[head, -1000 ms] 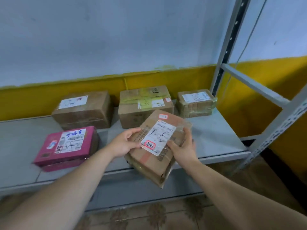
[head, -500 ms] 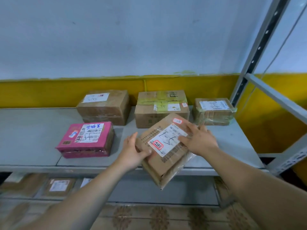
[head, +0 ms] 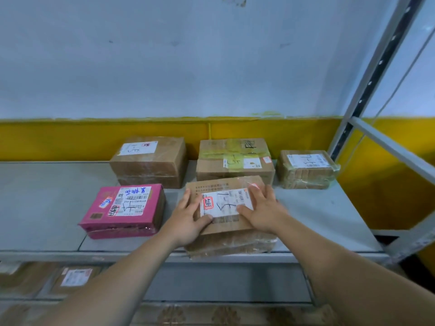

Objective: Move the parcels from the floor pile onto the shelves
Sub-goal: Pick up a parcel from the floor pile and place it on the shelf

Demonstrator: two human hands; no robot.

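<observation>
A taped cardboard parcel point(head: 219, 184) bearing a handwritten white label point(head: 221, 203) is seen lying flat at the front edge of the grey metal shelf point(head: 47, 196), just beside a pink parcel point(head: 122, 210) on its left. The left grip point(head: 188, 222) is laid released along the parcel's left edge, thumb pressed on top. The right grip point(head: 261, 212) is spread flat on the top, clasping nothing. A row of brown parcels point(head: 235, 165) is set behind, along the wall.

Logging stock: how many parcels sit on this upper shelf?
5. Along the back: left brown box, middle brown box, right brown box. Pink box front left. Front parcel under left hand and right hand.
</observation>
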